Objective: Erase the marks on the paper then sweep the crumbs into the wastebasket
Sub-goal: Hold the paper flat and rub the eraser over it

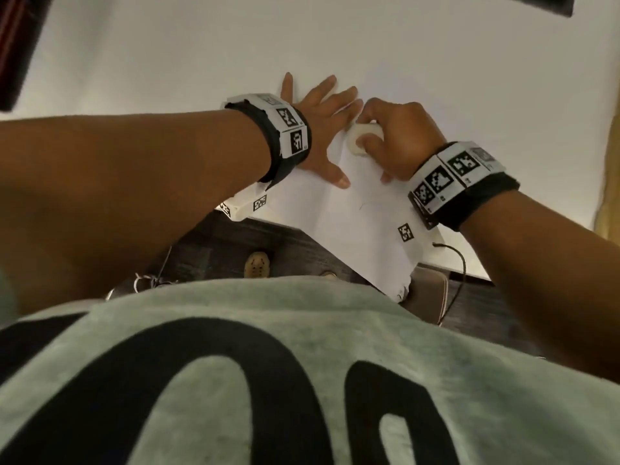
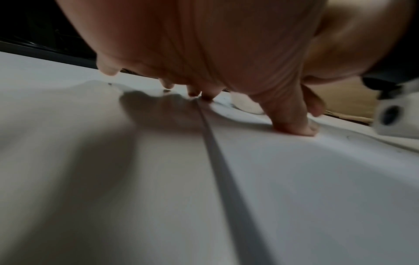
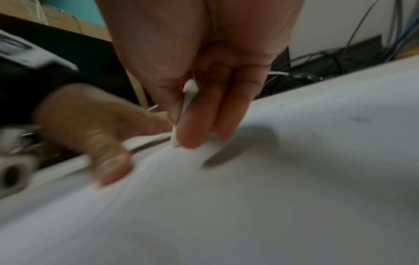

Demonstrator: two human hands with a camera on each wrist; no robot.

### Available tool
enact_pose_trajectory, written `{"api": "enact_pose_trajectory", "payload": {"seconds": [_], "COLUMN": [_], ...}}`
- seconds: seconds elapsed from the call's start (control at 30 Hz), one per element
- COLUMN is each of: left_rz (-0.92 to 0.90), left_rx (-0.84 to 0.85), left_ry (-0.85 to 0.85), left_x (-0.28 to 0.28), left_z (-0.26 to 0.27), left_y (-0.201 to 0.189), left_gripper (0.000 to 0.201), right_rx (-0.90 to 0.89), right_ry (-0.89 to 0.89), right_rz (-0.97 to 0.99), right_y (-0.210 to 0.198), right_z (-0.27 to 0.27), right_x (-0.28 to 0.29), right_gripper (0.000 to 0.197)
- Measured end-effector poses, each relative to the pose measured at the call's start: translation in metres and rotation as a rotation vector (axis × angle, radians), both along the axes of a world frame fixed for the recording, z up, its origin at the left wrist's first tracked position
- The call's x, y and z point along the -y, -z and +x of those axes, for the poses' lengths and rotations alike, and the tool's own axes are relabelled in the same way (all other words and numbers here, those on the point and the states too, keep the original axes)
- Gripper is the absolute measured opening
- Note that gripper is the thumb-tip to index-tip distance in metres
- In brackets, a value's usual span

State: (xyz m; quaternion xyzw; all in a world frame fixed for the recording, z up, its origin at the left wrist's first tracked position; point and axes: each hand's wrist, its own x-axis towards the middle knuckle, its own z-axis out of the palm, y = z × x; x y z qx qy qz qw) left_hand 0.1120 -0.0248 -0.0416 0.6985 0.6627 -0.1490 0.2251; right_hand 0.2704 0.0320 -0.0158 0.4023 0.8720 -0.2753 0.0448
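A white sheet of paper (image 1: pixel 352 216) lies on the white table, its near corner hanging over the table's front edge. Faint pencil marks (image 1: pixel 364 206) show on it. My left hand (image 1: pixel 318 129) lies flat on the paper's far part with fingers spread, thumb (image 2: pixel 297 125) pressing down. My right hand (image 1: pixel 392 135) pinches a white eraser (image 1: pixel 364 139) and holds it against the paper just right of the left hand. In the right wrist view the eraser (image 3: pixel 188 100) shows as a thin white edge between thumb and fingers. No crumbs or wastebasket can be made out.
The white table (image 1: pixel 201 55) stretches far beyond the hands. A dark object (image 1: pixel 20 45) sits at the far left and another (image 1: pixel 543 3) at the far right corner. Below the front edge are dark floor (image 1: pixel 251 243), a cable (image 1: pixel 459 273) and a brown stool (image 1: pixel 429 290).
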Motion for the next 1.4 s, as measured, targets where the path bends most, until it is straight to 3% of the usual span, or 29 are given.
{"api": "enact_pose_trajectory", "payload": {"seconds": [0.17,0.33,0.43,0.6,0.8,0.9,1.0,1.17,1.3,1.4], "left_rz": [-0.009,-0.011,-0.018,-0.022,-0.023,-0.023,-0.021,-0.023,-0.029,-0.027], "left_rx": [0.001,0.007,0.001,0.009,0.009,0.005,-0.006,0.023,0.001,0.009], "left_ry": [-0.025,-0.033,-0.040,-0.033,-0.042,-0.046,-0.047,-0.059,-0.059,-0.060], "left_x": [-0.001,-0.002,-0.002,-0.003,-0.004,-0.004,-0.005,-0.005,-0.006,-0.008], "left_z": [-0.002,0.001,-0.001,0.000,-0.001,0.000,-0.001,0.000,-0.002,-0.002], "left_y": [0.000,-0.001,-0.002,-0.002,-0.001,-0.002,-0.002,-0.001,0.000,-0.002], "left_gripper": [0.128,0.129,0.128,0.130,0.130,0.129,0.129,0.129,0.129,0.129], "right_rx": [0.029,-0.017,0.023,-0.024,-0.013,-0.035,0.016,-0.020,0.052,0.007], "right_ry": [-0.039,0.105,0.060,0.110,0.079,0.108,0.092,0.132,0.085,0.095], "right_rz": [-0.078,-0.020,-0.086,-0.018,-0.066,-0.062,-0.131,-0.051,-0.166,-0.095], "right_y": [0.001,0.000,0.002,0.000,0.001,-0.001,0.002,-0.005,0.000,-0.002], "right_z": [0.012,-0.009,0.003,-0.013,-0.010,-0.012,0.000,-0.018,0.004,-0.008], "right_x": [0.010,-0.003,0.010,-0.003,0.003,-0.001,0.007,-0.006,0.009,-0.003], "right_gripper": [0.012,0.012,0.008,0.013,0.002,0.013,0.001,0.003,0.006,0.003]}}
